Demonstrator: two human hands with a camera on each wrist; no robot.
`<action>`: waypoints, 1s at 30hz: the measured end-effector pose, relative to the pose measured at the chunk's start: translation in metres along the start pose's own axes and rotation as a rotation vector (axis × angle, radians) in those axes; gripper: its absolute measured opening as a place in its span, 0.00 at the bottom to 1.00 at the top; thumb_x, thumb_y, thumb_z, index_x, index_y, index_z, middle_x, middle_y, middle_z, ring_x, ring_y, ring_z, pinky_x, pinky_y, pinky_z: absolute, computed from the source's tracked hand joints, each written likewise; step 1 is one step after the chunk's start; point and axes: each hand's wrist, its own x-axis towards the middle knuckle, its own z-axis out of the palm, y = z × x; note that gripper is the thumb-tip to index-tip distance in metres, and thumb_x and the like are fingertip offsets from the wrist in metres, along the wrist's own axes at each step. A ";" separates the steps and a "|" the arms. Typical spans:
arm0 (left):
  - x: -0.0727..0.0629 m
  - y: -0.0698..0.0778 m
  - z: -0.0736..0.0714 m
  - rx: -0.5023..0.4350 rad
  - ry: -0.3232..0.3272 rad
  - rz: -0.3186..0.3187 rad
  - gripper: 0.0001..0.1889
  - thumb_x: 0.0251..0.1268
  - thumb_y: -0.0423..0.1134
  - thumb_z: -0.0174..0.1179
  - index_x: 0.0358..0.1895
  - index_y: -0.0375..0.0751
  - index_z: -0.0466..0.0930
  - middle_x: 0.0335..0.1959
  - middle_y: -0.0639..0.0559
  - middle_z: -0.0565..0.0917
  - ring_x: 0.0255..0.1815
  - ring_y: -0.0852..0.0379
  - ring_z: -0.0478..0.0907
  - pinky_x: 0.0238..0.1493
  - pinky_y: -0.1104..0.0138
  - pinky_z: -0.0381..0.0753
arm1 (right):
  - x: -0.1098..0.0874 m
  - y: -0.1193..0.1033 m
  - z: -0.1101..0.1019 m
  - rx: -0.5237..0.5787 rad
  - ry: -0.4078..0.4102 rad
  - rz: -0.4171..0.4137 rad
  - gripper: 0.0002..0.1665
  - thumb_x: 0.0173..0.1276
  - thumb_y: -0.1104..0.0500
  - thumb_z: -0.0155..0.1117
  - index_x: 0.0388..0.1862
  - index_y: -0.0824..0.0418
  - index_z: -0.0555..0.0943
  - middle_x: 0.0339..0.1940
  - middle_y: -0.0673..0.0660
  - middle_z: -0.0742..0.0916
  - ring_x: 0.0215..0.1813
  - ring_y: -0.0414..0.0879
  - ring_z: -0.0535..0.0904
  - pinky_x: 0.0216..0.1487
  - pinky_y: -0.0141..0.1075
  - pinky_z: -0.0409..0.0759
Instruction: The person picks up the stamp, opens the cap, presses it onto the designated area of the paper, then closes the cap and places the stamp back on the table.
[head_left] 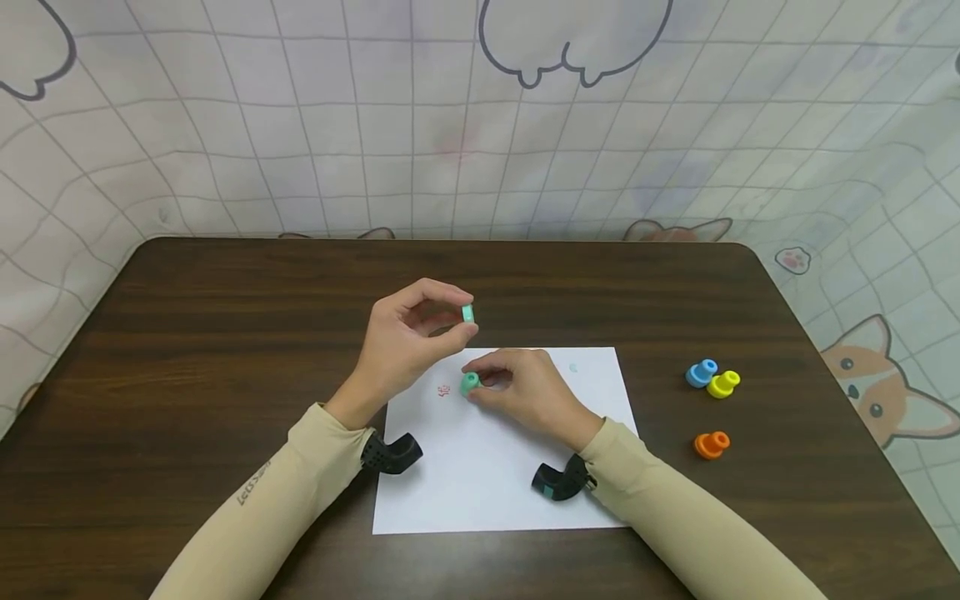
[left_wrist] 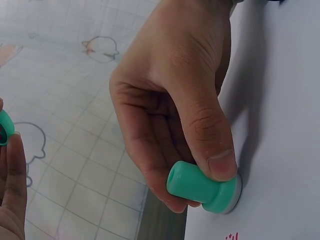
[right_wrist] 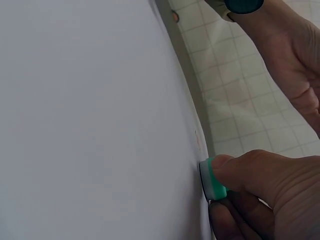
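One small turquoise plastic cap (head_left: 468, 313) is pinched in the left hand (head_left: 408, 333) near the far edge of a rectangular white paper sheet (head_left: 450, 500). We see the right hand (head_left: 528, 387) gripping a green knobbed plastic stamp (left_wrist: 197, 184), base down at the sheet, beside a small red printed mark (head_left: 443, 390). We cannot read that mark, nor the dark lettering (head_left: 253, 483) on the left beige fabric sleeve (head_left: 225, 542).

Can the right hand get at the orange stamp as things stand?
Probably not yet: the right hand is pinching the green stamp, though the way across to the orange stamp looks free.
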 end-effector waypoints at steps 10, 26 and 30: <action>0.002 -0.002 0.004 -0.011 -0.019 -0.003 0.14 0.55 0.20 0.69 0.46 0.25 0.82 0.46 0.60 0.86 0.44 0.60 0.86 0.55 0.64 0.89 | -0.004 -0.002 -0.003 -0.037 0.001 -0.015 0.18 0.63 0.59 0.78 0.52 0.57 0.90 0.46 0.51 0.93 0.46 0.41 0.89 0.54 0.37 0.89; 0.000 -0.005 0.002 0.013 -0.014 -0.004 0.14 0.55 0.20 0.70 0.46 0.27 0.83 0.46 0.60 0.86 0.43 0.61 0.86 0.55 0.65 0.89 | -0.004 -0.003 -0.002 -0.091 0.014 -0.087 0.16 0.63 0.59 0.78 0.51 0.56 0.90 0.45 0.49 0.93 0.47 0.41 0.90 0.54 0.38 0.89; 0.001 -0.004 -0.001 0.026 -0.002 0.008 0.15 0.55 0.20 0.70 0.46 0.27 0.83 0.46 0.59 0.86 0.43 0.60 0.86 0.54 0.65 0.89 | -0.002 -0.005 -0.001 -0.116 0.013 -0.088 0.15 0.64 0.58 0.77 0.50 0.55 0.90 0.44 0.49 0.93 0.47 0.40 0.89 0.53 0.38 0.88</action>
